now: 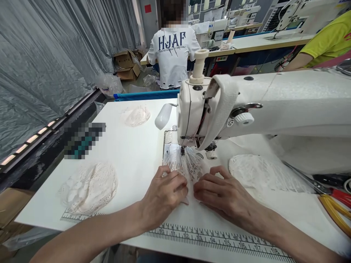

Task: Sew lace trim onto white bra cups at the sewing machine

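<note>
Near edge, ruler side: left hand point(164, 191) and right hand point(225, 191) both press curled fingers onto the lace piece point(185, 164).
Mid-table: lace piece under sewing machine point(246, 106) needle.
Left corner: lace pile point(89, 188).

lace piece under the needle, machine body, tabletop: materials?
Lace piece: open-net white textile, holes visible, likely cotton or synthetic. Both hands, left and right, press it flat. Machine body: off-white painted casing, probably metal, slight gloss. Tabletop: smooth white laminate look, printed ruler along the edge.
</note>
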A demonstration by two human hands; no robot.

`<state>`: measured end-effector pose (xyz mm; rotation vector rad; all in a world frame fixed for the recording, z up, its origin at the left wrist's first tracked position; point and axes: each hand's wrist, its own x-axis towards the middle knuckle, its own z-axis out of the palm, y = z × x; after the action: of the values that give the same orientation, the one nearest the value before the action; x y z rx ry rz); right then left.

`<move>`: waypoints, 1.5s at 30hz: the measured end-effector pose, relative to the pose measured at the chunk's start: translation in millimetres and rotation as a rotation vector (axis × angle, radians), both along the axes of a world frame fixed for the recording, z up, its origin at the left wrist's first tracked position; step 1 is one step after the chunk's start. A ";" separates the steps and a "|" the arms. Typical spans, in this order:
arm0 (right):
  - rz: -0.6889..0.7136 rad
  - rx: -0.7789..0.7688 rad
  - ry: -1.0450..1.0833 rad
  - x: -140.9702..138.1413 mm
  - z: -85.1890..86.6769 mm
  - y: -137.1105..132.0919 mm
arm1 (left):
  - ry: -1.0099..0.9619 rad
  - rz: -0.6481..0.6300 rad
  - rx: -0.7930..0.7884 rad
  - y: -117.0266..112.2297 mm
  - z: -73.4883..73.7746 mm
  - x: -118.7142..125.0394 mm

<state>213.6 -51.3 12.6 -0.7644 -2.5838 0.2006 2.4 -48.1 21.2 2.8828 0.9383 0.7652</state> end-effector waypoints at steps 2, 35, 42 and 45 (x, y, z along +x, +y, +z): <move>0.005 0.022 -0.022 0.2 0.6 0.3 | 0.010 -0.004 0.019 -0.6 1.5 0.4; -0.234 0.151 -0.020 -5.1 -10.7 38.8 | 0.142 0.136 0.157 44.9 -6.7 1.4; -0.270 0.164 -0.012 -4.5 -17.4 41.3 | 0.145 0.138 0.160 50.7 -8.5 2.1; -0.277 0.186 -0.030 -4.6 -18.4 41.0 | 0.149 0.137 0.175 49.5 -9.6 2.3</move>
<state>209.1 -10.3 -5.9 -1.0465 -2.4462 -0.1352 4.8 1.3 11.6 3.0891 1.1509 0.6796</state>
